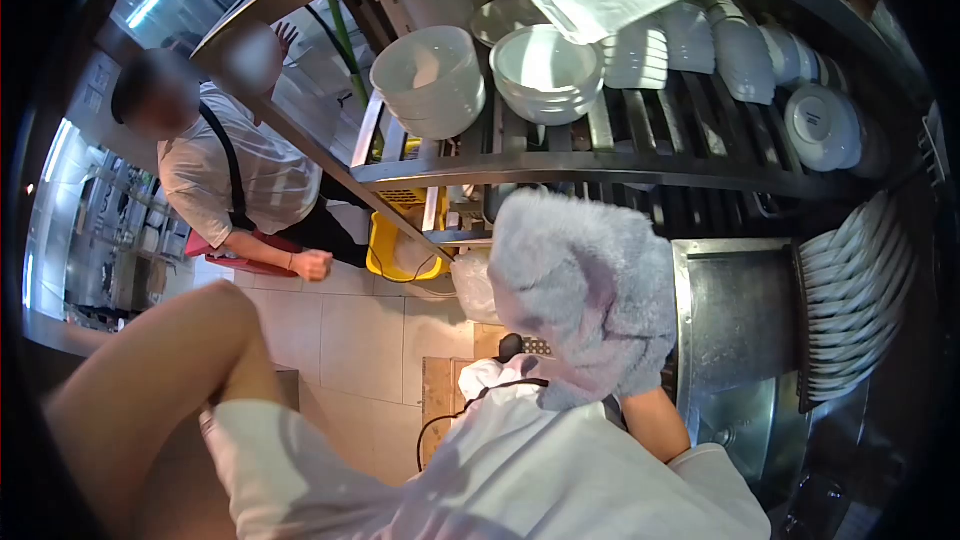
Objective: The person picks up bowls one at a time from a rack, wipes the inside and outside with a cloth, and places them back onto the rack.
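Grey towel, white bowls, yellow tub

Slatted shelf — stacked bowls, tilted dishes

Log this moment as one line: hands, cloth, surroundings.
right hand: hidden by grey cloth | left hand: out of view | rack: stacked white bowls | co-worker: image left

A commercial kitchen: steel rack, stacked bowls, racked plates.
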Motion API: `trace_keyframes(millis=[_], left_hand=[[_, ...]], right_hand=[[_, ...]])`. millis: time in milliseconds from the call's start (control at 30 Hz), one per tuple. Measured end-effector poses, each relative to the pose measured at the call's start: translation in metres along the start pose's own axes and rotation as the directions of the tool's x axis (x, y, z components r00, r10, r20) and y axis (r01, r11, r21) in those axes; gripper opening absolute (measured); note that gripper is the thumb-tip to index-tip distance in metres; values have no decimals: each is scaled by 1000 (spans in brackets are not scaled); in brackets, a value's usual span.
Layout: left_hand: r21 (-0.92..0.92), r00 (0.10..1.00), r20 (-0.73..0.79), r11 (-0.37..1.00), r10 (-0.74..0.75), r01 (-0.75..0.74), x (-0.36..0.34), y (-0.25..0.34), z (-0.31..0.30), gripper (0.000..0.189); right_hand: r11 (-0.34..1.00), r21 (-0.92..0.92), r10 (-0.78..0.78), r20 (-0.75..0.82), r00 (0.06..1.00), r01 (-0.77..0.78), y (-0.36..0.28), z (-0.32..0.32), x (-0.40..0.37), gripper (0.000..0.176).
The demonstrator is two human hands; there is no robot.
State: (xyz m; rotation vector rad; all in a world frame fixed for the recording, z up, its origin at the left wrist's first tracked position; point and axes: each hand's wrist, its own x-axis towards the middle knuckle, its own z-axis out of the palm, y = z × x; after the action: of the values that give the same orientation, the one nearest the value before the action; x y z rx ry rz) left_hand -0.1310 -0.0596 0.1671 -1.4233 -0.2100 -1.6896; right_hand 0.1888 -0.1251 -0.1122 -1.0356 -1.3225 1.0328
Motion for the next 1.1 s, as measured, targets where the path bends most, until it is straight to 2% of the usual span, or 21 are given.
trace_keyframes(millis=[100,133,167,200,233,300,367,433,467,500,533,567,667,700,800,833,900,967,1033,1067,1100], left_hand=[[-130,990,-136,991,-25,7,-34,38,28,6],[-208,992,-37,972,-117,106,-61,53,44,6],[-274,959,153,922,-238,272,-94,67,65,7],[-277,836,446,839,-319,468,-122,81,84,7],[-240,652,691,750,-313,616,-141,92,106,7],[-58,225,952,601,-206,797,-189,103,149,13],[-113,253,961,674,-113,730,-233,101,176,24],[-81,262,961,827,-83,557,-270,96,190,34],[-56,207,976,848,-64,526,-293,89,199,35],[-54,198,978,843,-63,535,-300,84,212,35],[63,-147,989,868,12,493,-306,79,224,33],[151,-472,879,899,69,411,-308,79,229,31],[160,-398,917,890,26,427,-311,80,226,27],[154,-402,915,889,36,431,-311,80,225,27],[177,-267,963,819,-30,546,-307,74,225,34],[174,-271,962,818,-24,549,-300,71,226,34],[94,-185,983,842,7,531,-284,66,228,40],[118,-195,981,828,-11,548,-288,62,226,43],[129,-18,988,765,-151,631,-288,61,223,43],[121,-16,990,766,-143,631,-284,60,223,43],[183,-65,975,602,-212,777,-281,58,223,44]], right_hand=[[997,67,29,-55,998,-25,1,-9,-10,60],[996,79,39,-77,996,-33,2,-12,-12,59],[996,82,49,-100,994,-41,2,-16,-13,59],[995,82,61,-127,990,-51,2,-20,-18,59],[996,86,47,-145,988,-35,3,-25,-14,59],[993,114,49,-172,984,-29,0,-31,-12,59],[992,120,46,-184,982,-24,-1,-34,-8,58],[992,127,52,-184,982,-29,0,-34,-9,58],[992,125,55,-183,982,-32,1,-33,-11,58],[992,124,61,-182,981,-39,3,-31,-15,58],[991,123,70,-185,980,-48,4,-29,-20,57],[991,122,78,-189,979,-55,6,-29,-26,57],[990,121,99,-199,975,-75,9,-27,-37,57],[989,126,102,-203,974,-78,10,-25,-39,57],[989,124,101,-202,974,-77,10,-23,-41,56],[990,125,96,-201,975,-72,10,-23,-41,56],[989,133,89,-205,975,-63,10,-24,-38,56],[987,155,82,-219,972,-49,8,-27,-34,55],[982,189,75,-246,966,-29,7,-32,-29,55],[980,200,70,-261,963,-17,7,-34,-26,55],[975,223,71,-275,959,-8,8,-38,-23,55]])
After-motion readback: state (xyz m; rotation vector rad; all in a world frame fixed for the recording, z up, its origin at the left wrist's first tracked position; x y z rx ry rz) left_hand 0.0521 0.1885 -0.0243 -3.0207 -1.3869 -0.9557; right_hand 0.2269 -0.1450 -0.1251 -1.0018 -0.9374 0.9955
